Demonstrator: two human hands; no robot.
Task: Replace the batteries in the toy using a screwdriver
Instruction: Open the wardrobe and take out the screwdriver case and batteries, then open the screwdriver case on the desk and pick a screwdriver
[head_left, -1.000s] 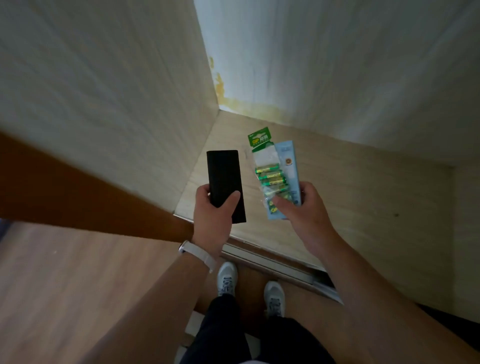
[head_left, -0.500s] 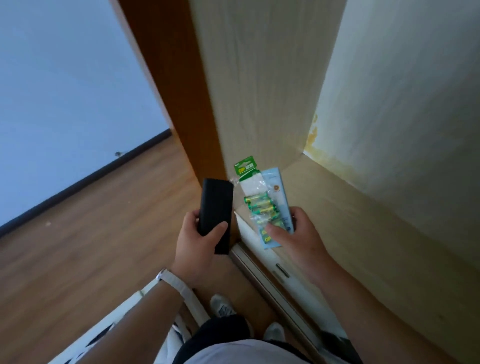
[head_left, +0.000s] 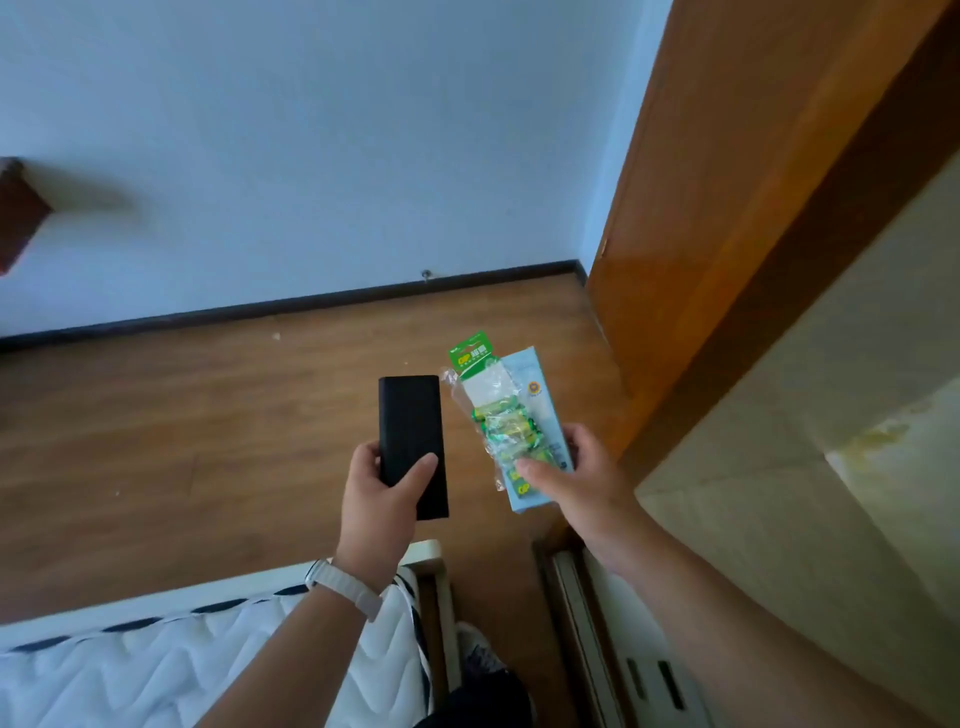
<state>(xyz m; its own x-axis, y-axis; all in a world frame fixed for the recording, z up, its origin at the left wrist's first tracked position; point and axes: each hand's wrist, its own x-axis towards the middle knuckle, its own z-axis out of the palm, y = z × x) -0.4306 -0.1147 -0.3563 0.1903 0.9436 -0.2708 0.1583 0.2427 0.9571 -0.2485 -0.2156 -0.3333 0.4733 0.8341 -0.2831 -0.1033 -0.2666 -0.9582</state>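
Note:
My left hand (head_left: 382, 493) grips the lower end of a flat black rectangular case (head_left: 413, 431), thumb across its front. To its right, my right hand (head_left: 576, 480) holds a clear pack of green batteries (head_left: 493, 410) pressed against a thin pale blue box (head_left: 540, 400), thumb on top of the pack. Both hands are at chest height above the wooden floor, a short gap between the case and the pack. No toy and no screwdriver show in the view.
A white quilted mattress (head_left: 156, 670) lies at the lower left. An orange-brown wardrobe frame (head_left: 727, 234) and its pale interior (head_left: 805, 467) fill the right side. Wooden floor (head_left: 182, 441) runs to a white wall with a dark skirting board.
The view has swung left, away from the wardrobe interior toward the room's floor and wall. Both hands keep their hold on the black case and the battery pack with the box.

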